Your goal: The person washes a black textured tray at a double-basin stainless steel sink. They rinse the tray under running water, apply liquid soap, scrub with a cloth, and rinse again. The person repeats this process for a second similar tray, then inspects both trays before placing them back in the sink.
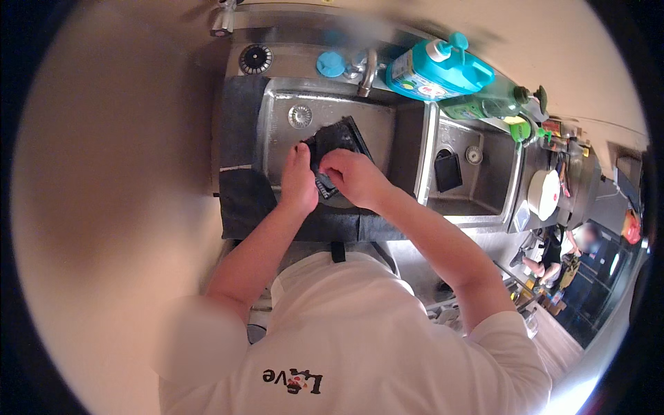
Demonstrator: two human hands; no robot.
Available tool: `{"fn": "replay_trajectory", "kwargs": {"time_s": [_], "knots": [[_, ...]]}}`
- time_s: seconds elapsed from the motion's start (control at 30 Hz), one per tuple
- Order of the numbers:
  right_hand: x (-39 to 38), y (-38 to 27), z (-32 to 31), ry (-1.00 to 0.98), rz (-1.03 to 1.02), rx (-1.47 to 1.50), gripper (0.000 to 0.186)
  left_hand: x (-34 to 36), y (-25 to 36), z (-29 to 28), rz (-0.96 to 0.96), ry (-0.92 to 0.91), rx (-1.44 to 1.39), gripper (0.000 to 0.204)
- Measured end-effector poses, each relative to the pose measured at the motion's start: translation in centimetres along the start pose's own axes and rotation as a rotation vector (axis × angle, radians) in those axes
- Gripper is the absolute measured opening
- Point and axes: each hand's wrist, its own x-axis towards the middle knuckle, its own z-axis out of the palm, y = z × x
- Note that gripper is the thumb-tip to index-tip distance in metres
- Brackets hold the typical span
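A black rectangular tray-like piece [342, 136] with a raised edge and a ridged near end is tilted over the left sink basin [282, 104]. My left hand [299, 181] grips it along its left side, thumb up. Bent over its near part is my right hand [354, 177], fingers closed together against the surface. A small greyish bit shows under those fingertips, too little to name. Both hands partly cover the black piece. Behind them a metal faucet [369, 75] stands at the basin's back edge.
In the right basin [477, 200] lies a black rectangular piece [448, 171]. A large turquoise pump bottle [432, 75] and a green bottle [477, 106] line the back ledge. A drain strainer [256, 59] sits at the back left. Farther right are a white round lid [543, 194] and another person [551, 250].
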Motion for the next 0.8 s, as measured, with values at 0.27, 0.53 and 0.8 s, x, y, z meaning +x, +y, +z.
{"fn": "replay_trajectory", "kwargs": {"time_s": [0.27,0.53,0.8], "knots": [[-3.5,4.2,-4.4,0.098,0.388,-0.241,0.017,1.4,0.5,-1.4,0.106,-0.063,0.202,0.024],[-3.7,7.9,-6.9,0.249,0.464,-0.353,0.038,1.3,-0.5,-1.7,0.157,-0.166,0.301,0.042],[5.1,1.4,-10.7,0.246,0.456,-0.502,0.058,0.3,-0.4,-1.3,0.029,-0.343,0.024,0.045]]}}
